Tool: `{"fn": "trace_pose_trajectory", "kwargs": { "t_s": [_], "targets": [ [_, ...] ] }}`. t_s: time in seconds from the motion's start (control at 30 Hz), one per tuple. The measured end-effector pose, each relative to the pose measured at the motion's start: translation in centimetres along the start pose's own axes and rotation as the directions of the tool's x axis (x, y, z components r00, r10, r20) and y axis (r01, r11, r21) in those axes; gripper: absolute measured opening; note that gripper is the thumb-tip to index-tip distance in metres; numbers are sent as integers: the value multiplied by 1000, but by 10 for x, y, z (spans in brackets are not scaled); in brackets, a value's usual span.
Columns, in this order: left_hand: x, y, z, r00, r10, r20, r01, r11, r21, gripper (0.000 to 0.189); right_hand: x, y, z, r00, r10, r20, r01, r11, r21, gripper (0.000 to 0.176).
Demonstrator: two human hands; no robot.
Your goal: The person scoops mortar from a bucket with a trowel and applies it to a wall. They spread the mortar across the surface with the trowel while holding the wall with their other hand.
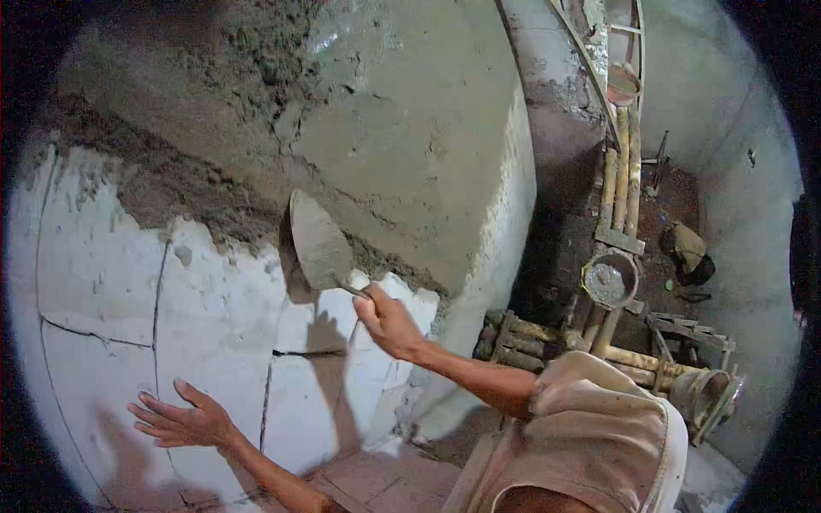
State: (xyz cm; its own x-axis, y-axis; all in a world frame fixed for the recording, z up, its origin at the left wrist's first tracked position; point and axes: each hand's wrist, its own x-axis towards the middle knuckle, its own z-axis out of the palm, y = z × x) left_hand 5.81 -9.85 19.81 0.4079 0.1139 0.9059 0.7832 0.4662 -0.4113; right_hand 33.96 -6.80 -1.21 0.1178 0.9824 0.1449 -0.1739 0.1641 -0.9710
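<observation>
My right hand (389, 322) is closed around the handle of a trowel (318, 244). The trowel's broad blade points up and left, over the lower edge of the wet grey plaster (402, 128) on the wall. Below that ragged edge, white blocks (214, 299) with dark joints are exposed. At the lower left, my left hand (188, 419) is held in front of the blocks with its fingers spread and nothing in it. Whether the blade touches the plaster cannot be made out.
Bamboo poles (629, 171) run along the right, with a bucket of grey mix (609, 280) on them and a smaller bowl (624, 85) higher up. Another bucket (697, 393) lies at the lower right. A sack-like bundle (687, 248) rests on the dark floor.
</observation>
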Motion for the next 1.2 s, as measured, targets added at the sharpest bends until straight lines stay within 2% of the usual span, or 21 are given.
{"fn": "trace_pose_trajectory", "kwargs": {
  "t_s": [0.03,0.1,0.2,0.23,0.3,0.4,0.47,0.57,0.6,0.67,0.73,0.77,0.8,0.83,0.87,0.9,0.93,0.97,1.03,1.1,1.2],
  "targets": [
    [1,0,1,1000,-3,-12,3,1000,-4,62,11,25,-5,991,-111,-75,100,985,-143,37],
    [-4,-1,0,997,-23,70,20,999,46,64,56,44,-38,962,-196,-191,108,913,-393,34],
    [3,-5,1,998,49,27,-50,999,17,65,117,52,-97,923,-236,-305,90,900,-426,36],
    [1,-4,2,997,80,6,-80,997,-25,64,128,49,-116,936,-159,-314,13,907,-420,37],
    [-6,-8,8,997,71,15,-71,997,13,64,137,64,-133,948,-55,-313,-87,903,-421,38],
    [-5,-4,4,997,-13,72,6,996,92,65,148,108,-137,879,-107,-464,-108,904,-414,39],
    [-1,-3,3,998,3,56,-6,999,43,66,147,109,-143,885,174,-431,-139,984,112,40],
    [1,0,2,1000,19,10,-19,1000,14,65,161,123,-158,896,308,-319,-243,943,229,44],
    [1,1,0,999,-16,48,14,999,34,62,168,137,-156,907,366,-208,-267,882,389,46],
    [0,2,-2,999,-10,43,8,999,38,62,145,88,-117,800,559,-220,-290,680,673,42],
    [0,0,-1,999,0,49,-3,999,49,60,111,64,-87,876,480,-37,-292,591,752,42],
    [0,0,0,999,3,47,-5,999,38,60,89,37,-68,842,540,-13,-328,531,782,42],
    [0,1,-1,999,-6,44,4,999,37,60,70,36,-46,905,407,-123,-268,770,579,43],
    [0,1,-3,999,-15,41,13,999,37,60,48,36,-21,911,394,-120,-251,762,597,42],
    [-1,1,-4,999,-12,42,10,1000,30,60,26,39,-5,970,213,-116,-124,845,520,38],
    [-3,1,-5,998,-20,58,17,999,42,60,1,21,-1,966,257,-11,-204,792,576,34],
    [-1,0,-4,997,-27,69,23,998,56,59,-7,33,2,952,296,-75,-239,873,425,33],
    [1,-3,-2,998,-27,52,24,998,54,59,-12,61,-5,985,99,-140,-90,994,64,40],
    [-1,-4,-2,998,54,-22,-55,998,-11,60,-5,58,-31,989,-46,-142,15,976,-217,39],
    [-6,-3,-1,999,9,45,-10,1000,5,60,40,52,-47,965,-174,-196,76,901,-426,39],
    [-2,-6,3,1000,14,-1,-14,997,71,61,100,27,-80,889,-347,-298,138,825,-549,33]
  ]
}}
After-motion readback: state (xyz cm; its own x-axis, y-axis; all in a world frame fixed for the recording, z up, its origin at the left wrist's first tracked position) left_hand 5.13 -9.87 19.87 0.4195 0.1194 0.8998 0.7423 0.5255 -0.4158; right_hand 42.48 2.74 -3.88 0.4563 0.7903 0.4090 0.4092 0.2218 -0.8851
